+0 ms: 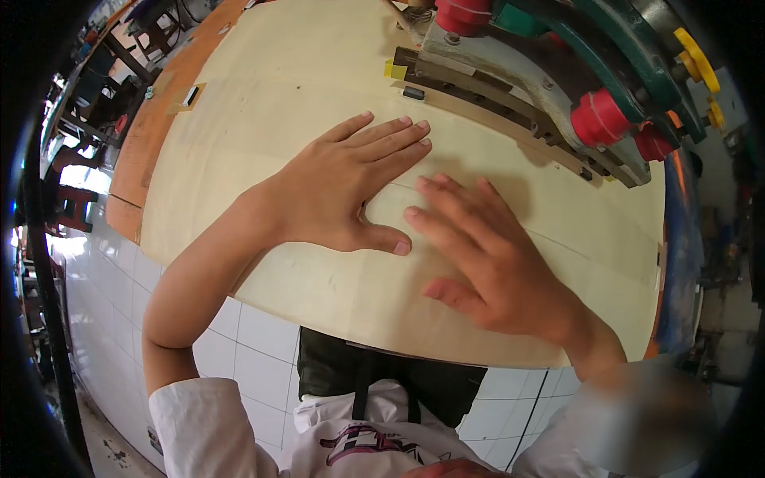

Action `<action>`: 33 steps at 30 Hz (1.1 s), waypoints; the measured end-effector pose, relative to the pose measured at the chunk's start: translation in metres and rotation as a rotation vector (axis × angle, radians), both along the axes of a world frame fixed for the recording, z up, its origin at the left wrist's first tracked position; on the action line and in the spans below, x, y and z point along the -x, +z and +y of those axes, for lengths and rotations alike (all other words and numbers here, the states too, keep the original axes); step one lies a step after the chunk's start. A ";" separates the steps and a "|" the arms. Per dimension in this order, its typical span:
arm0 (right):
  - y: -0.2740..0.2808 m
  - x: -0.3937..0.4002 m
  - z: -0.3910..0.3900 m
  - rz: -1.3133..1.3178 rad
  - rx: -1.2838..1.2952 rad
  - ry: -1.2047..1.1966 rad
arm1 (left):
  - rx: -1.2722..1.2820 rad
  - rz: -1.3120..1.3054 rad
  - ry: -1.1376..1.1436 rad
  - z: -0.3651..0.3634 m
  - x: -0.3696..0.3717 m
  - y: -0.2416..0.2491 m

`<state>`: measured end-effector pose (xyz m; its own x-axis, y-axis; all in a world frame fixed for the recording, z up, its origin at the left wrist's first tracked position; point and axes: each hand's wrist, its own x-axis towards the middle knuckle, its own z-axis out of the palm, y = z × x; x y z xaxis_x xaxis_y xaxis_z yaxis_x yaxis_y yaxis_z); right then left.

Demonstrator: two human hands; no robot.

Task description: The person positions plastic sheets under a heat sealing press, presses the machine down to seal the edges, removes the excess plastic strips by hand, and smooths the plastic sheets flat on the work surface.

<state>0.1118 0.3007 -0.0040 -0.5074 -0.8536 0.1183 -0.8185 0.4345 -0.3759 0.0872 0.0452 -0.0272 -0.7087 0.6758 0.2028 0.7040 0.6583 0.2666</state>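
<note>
A large cream-coloured board or sheet (319, 279) covers the worktop in front of me. My left hand (335, 187) lies flat on it, palm down, with the fingers stretched out and the thumb spread to the right. To its right, my right hand (486, 255) hovers low over the same surface and casts a shadow on it. Its fingers are apart and slightly bent, with nothing between them. A thin straight line or edge (558, 243) runs across the sheet, passing beneath the right hand.
A machine with green arms (613, 56), red knobs (600, 117) and yellow knobs (696, 60) stands at the upper right. Its long metal bar (510, 111) rests along the sheet. An orange wooden surface (171, 92) borders the left side. White floor tiles (255, 334) show below.
</note>
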 end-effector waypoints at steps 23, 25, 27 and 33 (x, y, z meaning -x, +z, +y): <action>-0.006 -0.003 -0.003 -0.293 0.138 0.007 | 0.045 -0.052 -0.010 0.002 0.004 0.007; -0.023 -0.008 -0.009 0.182 0.044 -0.061 | 0.084 -0.059 0.011 0.003 0.004 0.008; -0.025 -0.012 -0.008 0.174 0.054 -0.099 | 0.087 -0.055 0.006 0.004 0.004 0.008; -0.025 -0.019 0.005 0.158 0.051 -0.155 | 0.097 -0.045 0.011 0.005 0.005 0.008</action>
<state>0.1304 0.3052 -0.0291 -0.6041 -0.7574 0.2478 -0.7937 0.5437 -0.2729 0.0826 0.0502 -0.0194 -0.7234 0.6825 0.1045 0.6850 0.6904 0.2324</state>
